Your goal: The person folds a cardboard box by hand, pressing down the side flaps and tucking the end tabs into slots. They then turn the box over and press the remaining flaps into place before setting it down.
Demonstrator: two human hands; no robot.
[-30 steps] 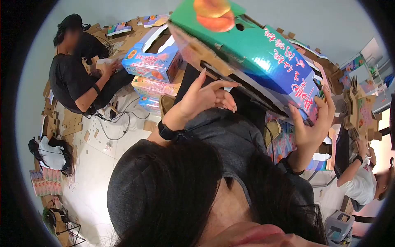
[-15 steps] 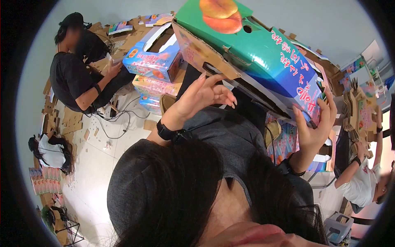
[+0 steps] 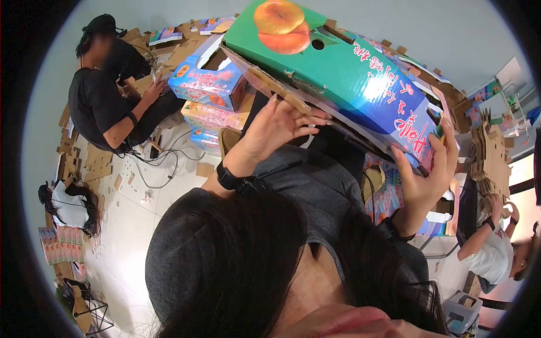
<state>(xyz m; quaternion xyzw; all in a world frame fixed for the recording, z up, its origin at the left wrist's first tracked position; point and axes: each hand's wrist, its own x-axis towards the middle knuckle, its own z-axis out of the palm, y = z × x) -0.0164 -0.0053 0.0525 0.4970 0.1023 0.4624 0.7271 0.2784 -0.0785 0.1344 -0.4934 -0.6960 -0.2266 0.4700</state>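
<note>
A printed cardboard fruit box [image 3: 332,73], green and blue with a peach picture, is tilted in front of me. My right hand [image 3: 425,160] grips its right end, thumb on the near edge and fingers over the corner. At the near lower edge, a bare brown cardboard flap [image 3: 282,96] sticks out. My left hand [image 3: 276,127] holds this flap, thumb against it and index finger partly hidden behind it; the other fingers stretch to the right under the box.
To the left, a blue printed box [image 3: 208,84] tops a stack with a yellow one [image 3: 214,116]. A person in black [image 3: 101,101] sits beyond it. Cables [image 3: 169,169] lie on the floor. On the right, another person [image 3: 493,248] handles stacked cardboard [image 3: 490,163].
The box has shifted slightly left and turned a little. My left fingers have moved in at the flap, which now bends outward. The person on the right has lowered an arm.
</note>
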